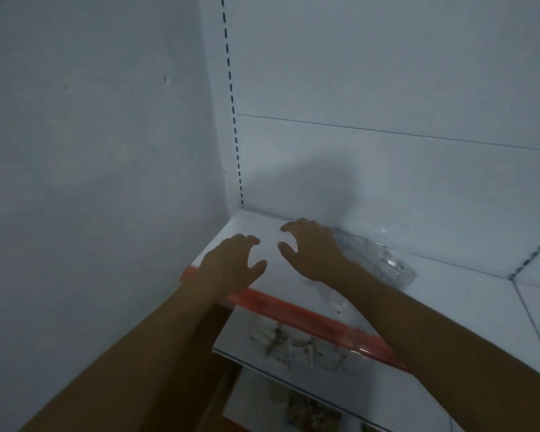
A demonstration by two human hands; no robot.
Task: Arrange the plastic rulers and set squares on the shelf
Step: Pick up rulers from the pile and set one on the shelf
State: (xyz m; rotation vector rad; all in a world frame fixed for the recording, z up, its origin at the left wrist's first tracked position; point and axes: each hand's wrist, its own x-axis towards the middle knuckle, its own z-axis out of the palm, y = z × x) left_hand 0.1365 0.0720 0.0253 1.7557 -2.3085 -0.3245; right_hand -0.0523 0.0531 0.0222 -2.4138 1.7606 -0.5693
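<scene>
Forearms: both reached over the orange shelf edge [293,310]
Left hand [231,265]: fingers loosely spread, nothing held
Right hand [309,249]: fingers loosely curled, nothing gripped, nearer by far
Clear plastic rulers [384,260]: flat on the white shelf [449,294], just right of the right hand, partly hidden under it
Long axis: angled toward the front-right

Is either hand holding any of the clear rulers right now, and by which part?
Neither. The left hand and right hand hover with loosely curled, empty fingers over the shelf; the clear rulers lie behind the right hand.
</scene>
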